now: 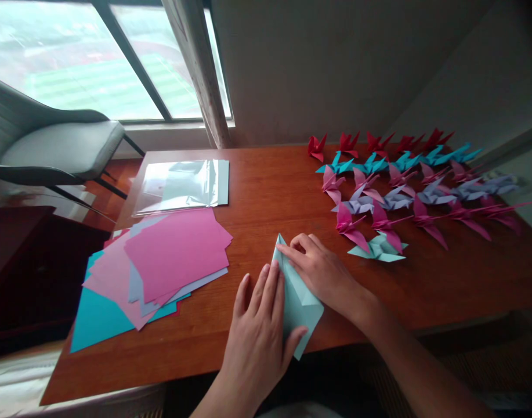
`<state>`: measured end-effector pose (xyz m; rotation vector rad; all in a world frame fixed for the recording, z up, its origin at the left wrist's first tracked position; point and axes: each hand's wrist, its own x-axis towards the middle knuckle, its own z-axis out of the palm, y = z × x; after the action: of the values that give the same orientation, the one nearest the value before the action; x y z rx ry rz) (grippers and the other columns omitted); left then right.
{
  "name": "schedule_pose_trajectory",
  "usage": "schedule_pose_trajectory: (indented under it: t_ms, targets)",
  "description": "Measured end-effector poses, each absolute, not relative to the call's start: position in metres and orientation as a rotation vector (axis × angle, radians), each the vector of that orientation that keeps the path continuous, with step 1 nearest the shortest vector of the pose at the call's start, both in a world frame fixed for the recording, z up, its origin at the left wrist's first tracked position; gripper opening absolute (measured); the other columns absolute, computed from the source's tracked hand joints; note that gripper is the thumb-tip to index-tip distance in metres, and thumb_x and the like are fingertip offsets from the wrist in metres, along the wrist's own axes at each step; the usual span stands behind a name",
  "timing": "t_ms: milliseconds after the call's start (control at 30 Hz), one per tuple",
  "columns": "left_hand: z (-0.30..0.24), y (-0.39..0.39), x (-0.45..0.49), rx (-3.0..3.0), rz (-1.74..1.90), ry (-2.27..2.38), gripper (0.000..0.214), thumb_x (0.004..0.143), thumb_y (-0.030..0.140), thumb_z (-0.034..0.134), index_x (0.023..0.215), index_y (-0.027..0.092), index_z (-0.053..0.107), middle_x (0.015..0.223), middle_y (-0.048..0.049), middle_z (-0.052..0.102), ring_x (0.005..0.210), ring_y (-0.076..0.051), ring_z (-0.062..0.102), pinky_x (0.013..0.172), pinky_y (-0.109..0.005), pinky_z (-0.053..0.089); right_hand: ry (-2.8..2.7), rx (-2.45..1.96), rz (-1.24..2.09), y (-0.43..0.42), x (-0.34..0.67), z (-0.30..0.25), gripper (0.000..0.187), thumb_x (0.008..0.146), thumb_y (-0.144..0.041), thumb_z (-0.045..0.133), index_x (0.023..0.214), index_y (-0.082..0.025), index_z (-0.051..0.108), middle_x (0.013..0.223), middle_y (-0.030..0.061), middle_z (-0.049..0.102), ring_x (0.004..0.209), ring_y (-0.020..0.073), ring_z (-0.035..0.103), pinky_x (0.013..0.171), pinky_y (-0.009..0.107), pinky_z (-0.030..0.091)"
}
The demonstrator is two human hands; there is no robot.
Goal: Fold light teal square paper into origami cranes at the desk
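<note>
Left hand (259, 325): flat, fingers spread, pinning fold (298, 293) to surface (266, 191) | Right hand (320, 270): fingertips pressed on crease, 12 o'clock tip | Sheets (161, 261): 9 o'clock | Cranes (405, 186): 2 o'clock

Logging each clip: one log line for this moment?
left hand: pressing paper | right hand: creasing top edge | table: sheet stack, cranes

The left hand (259, 331) covers much of the pale blue folded paper (298, 296). The grey chair (52, 145) is cut off at the left edge, and the farthest paper cranes (487, 186) blur (shapes unclear).
</note>
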<state>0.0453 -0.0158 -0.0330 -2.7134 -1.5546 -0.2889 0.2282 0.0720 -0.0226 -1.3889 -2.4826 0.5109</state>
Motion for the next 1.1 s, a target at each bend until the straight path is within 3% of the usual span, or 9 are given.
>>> schedule_pose_trajectory:
  t_ms: [433, 1100]
  targets:
    - [-0.0315, -0.0138, 0.0425, -2.756, -0.307, -1.557, 0.080, 0.097, 0.061, 0.042, 0.155, 0.007, 0.036, 0.164, -0.0147, 0.032, 0.152, -0.031, 0.030, 0.125, -0.047, 0.012, -2.533, -1.447, 0.498, 0.0748, 0.2257, -0.0242, 0.049, 0.101, -0.017, 0.048, 0.149, -0.014, 0.045, 0.113, 0.0122, 0.060, 0.105, 0.0266, 0.055, 0.095, 0.045, 0.055]
    - [-0.0290, -0.0116, 0.0429, -2.768, -0.327, -1.567, 0.077, 0.097, 0.061, 0.042, 0.152, 0.007, 0.041, 0.162, -0.0151, 0.037, 0.149, -0.031, 0.035, 0.123, -0.047, 0.016, -2.559, -1.429, 0.474, 0.0766, 0.2258, -0.0259, 0.050, 0.099, -0.015, 0.049, 0.149, -0.016, 0.045, 0.114, 0.0127, 0.060, 0.106, 0.0268, 0.055, 0.093, 0.046, 0.056]
